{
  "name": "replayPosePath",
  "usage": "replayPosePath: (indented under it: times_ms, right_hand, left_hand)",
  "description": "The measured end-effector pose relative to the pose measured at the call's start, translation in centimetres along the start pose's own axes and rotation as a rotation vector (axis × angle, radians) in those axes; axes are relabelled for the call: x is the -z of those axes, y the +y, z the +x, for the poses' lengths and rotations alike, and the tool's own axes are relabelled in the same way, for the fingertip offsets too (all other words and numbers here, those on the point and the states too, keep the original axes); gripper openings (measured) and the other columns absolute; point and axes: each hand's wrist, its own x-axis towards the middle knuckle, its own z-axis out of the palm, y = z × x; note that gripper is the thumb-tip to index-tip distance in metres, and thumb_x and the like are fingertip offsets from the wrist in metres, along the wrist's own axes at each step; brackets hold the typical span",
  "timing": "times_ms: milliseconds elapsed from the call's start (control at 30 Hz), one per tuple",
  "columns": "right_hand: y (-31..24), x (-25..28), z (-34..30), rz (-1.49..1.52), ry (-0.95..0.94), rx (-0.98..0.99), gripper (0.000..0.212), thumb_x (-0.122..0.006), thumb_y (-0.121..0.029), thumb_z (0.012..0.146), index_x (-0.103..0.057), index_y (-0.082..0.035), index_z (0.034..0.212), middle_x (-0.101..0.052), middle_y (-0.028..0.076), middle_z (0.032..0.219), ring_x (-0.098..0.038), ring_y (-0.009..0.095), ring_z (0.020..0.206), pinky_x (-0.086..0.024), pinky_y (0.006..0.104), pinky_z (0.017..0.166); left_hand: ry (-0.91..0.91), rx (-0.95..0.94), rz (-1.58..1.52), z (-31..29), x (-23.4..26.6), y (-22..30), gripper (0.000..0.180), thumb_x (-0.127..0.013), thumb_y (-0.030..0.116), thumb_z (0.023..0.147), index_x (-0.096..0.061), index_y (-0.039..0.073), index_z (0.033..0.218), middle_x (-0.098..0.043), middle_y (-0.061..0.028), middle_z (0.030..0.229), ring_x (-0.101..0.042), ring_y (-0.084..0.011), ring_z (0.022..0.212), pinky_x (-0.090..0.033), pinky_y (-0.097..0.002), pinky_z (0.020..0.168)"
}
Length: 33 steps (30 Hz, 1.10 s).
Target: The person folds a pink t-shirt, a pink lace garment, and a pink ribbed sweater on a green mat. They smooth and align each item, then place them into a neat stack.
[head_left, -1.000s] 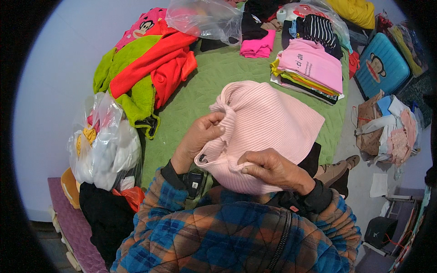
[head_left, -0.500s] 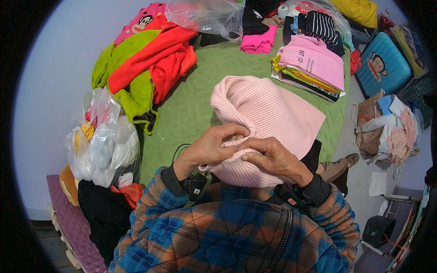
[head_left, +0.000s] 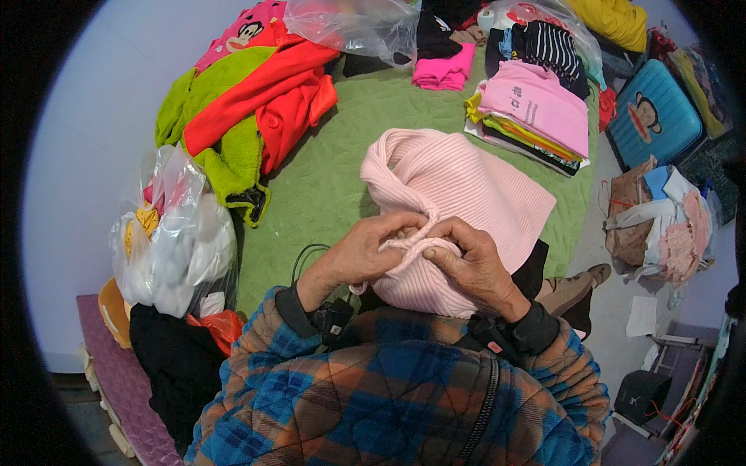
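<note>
Pink ribbed knitwear, a sweater point(head_left: 458, 194), is lying at centre frame on the green quilted bedcover point(head_left: 326, 179), and we are working at its near hem. Our left hand point(head_left: 361, 252) is curling its fingers point(head_left: 404, 225) closed over a twisted roll of the knit at the hem; our right hand point(head_left: 466, 260) is meeting it from 3 o'clock, fingers bent and pinching the same roll, thumb tip touching the fabric. Both hands are touching each other over the fold. How much cloth is sitting inside each palm we cannot tell.

At 10 o'clock from the sweater, a red and lime-green fleece heap point(head_left: 249, 109) is lying on the cover. At 1 o'clock, a folded stack topped with a pink garment point(head_left: 536, 109) is sitting near the cover's far edge. At 12 o'clock, a small magenta folded piece point(head_left: 444, 70) is resting beside a clear plastic bag point(head_left: 350, 27). At 9 o'clock, well apart, a clear bag of white stuffing point(head_left: 167, 241) is standing off the cover. A blue suitcase point(head_left: 657, 116) is lying at 2 o'clock on the floor.
</note>
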Motion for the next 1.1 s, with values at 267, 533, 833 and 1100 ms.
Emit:
replayPosePath:
  times_ms: [267, 533, 833, 1100]
  right_hand:
    - [0.1, 0.4, -0.1, -0.012, 0.04, -0.018, 0.02, -0.066, -0.014, 0.084, -0.057, 0.0, 0.096, -0.061, 0.003, 0.085, -0.056, 0.009, 0.081, -0.046, 0.0229, 0.075]
    - [0.1, 0.5, 0.0, 0.045, 0.046, -0.083, 0.017, -0.066, -0.012, 0.082, -0.06, -0.001, 0.092, -0.063, 0.007, 0.083, -0.06, 0.014, 0.081, -0.048, 0.0265, 0.075]
    - [0.2, 0.4, 0.1, 0.036, 0.023, -0.132, 0.016, -0.067, -0.011, 0.081, -0.057, 0.0, 0.088, -0.062, 0.008, 0.081, -0.058, 0.013, 0.078, -0.046, 0.0261, 0.07]
    - [0.0, 0.0, 0.2, 0.0, 0.008, -0.081, 0.015, -0.066, -0.01, 0.081, -0.058, -0.001, 0.091, -0.062, 0.008, 0.078, -0.059, 0.013, 0.076, -0.047, 0.0265, 0.07]
  left_hand:
    - [-0.028, 0.036, -0.157, -0.2, -0.2, 0.0, 0.056, -0.053, 0.002, 0.071, -0.047, 0.001, 0.126, -0.054, -0.0013, 0.097, -0.051, -0.0087, 0.089, -0.042, -0.0223, 0.079]
    - [-0.138, 0.037, -0.19, -0.3, 0.4, -1.1, 0.065, -0.055, 0.002, 0.067, -0.041, 0.001, 0.13, -0.047, 0.0013, 0.082, -0.048, -0.0089, 0.077, -0.041, -0.0227, 0.07]
    - [-0.217, 0.027, -0.191, -0.6, 1.1, -1.3, 0.072, -0.065, 0.011, 0.068, -0.037, 0.001, 0.134, -0.047, 0.0001, 0.101, -0.046, -0.009, 0.092, -0.039, -0.0224, 0.081]
    - [0.009, 0.047, -0.043, 0.0, -0.1, -0.2, 0.04, -0.073, 0.024, 0.076, -0.051, 0.004, 0.103, -0.049, 0.0016, 0.085, -0.046, -0.0079, 0.077, -0.041, -0.0223, 0.069]
